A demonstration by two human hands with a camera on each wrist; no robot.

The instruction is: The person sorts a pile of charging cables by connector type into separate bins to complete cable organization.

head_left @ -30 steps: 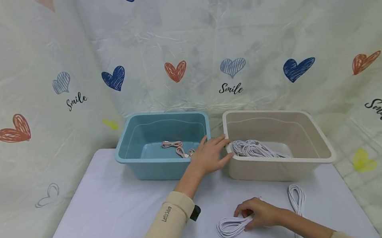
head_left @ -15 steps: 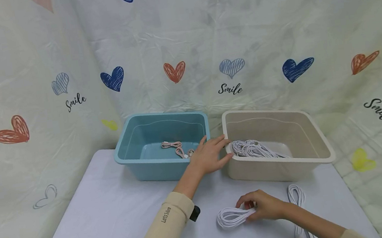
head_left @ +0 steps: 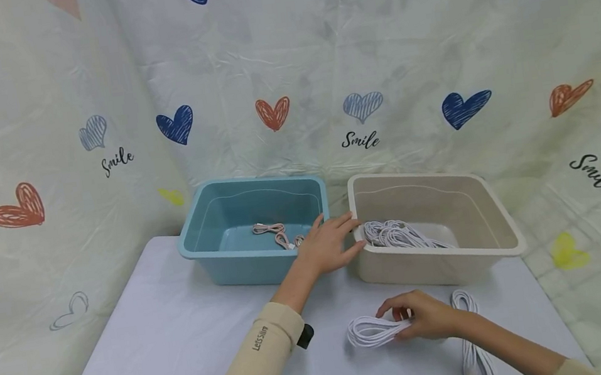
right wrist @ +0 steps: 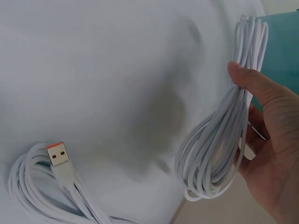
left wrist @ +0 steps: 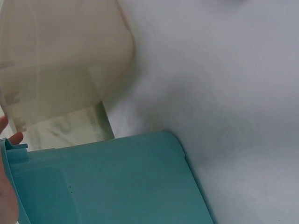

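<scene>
a coiled bundle of white usb cable (head_left: 375,331) is lifted just above the pale grey table top (head_left: 173,343), in front of the beige bin. the right hand (head_left: 422,316) holds it at one end, thumb and fingers curled round the loops; in the right wrist view the same bundle (right wrist: 224,135) hangs from the thumb (right wrist: 254,84), its strands bunched together and clear of the table.

just beside that hand, on its right, a second coil of white cable (head_left: 470,333) lies flat on the table, stretching toward the near edge; its usb plug with an orange tip (right wrist: 60,156) shows in the right wrist view.

the left hand (head_left: 329,244) rests with fingers straight and spread over the gap between the two bins, the fingertips touching the near left corner of the beige rectangular plastic bin (head_left: 502,230); it holds nothing. a beige long sleeve (head_left: 256,370) covers that arm.

inside the beige bin lies a heap of white cables (head_left: 398,235). touching or nearly touching its left side stands a teal rectangular plastic bin (head_left: 199,239), with a thin pinkish cable (head_left: 278,233) on its floor. behind both hangs a cream sheet printed with hearts (head_left: 375,63).
</scene>
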